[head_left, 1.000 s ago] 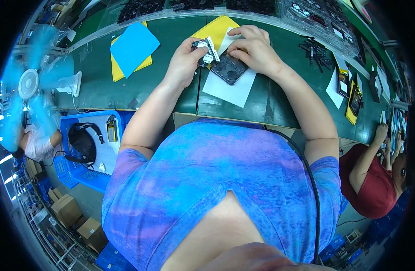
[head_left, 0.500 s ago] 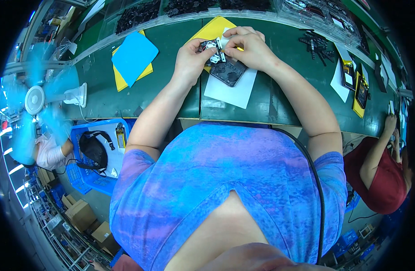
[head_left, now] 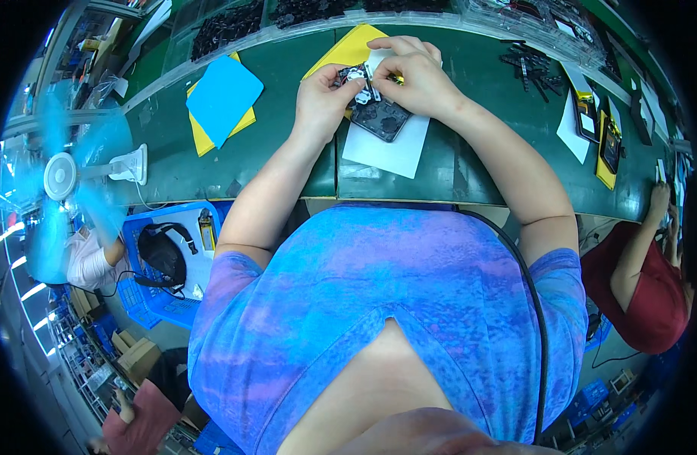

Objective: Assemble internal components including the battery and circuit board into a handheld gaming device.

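Observation:
My left hand [head_left: 322,102] is closed on a small black-and-white electronic assembly [head_left: 357,86], its thumb lying across the front face. The fingers of my right hand [head_left: 418,80] are pinched together at the assembly's right edge. Whatever lies between those fingertips is too small and covered to make out. Just below the assembly is a dark grey plastic housing [head_left: 384,120] with rounded corners, tilted on the green bench. A white sheet [head_left: 390,154] lies under it, and a yellow sheet [head_left: 348,51] sits behind my hands.
Blue and yellow sheets [head_left: 226,97] lie to the left, near a spinning fan [head_left: 60,176]. Black strips [head_left: 532,70] are heaped at the right, with handheld devices [head_left: 608,148] beyond. Bins of black parts [head_left: 229,29] line the back. A co-worker in dark red [head_left: 638,292] works at right.
My right fingers have shifted slightly in against the assembly's edge. The left hand keeps its hold. At the lower left, a person in a reddish top has come further into view.

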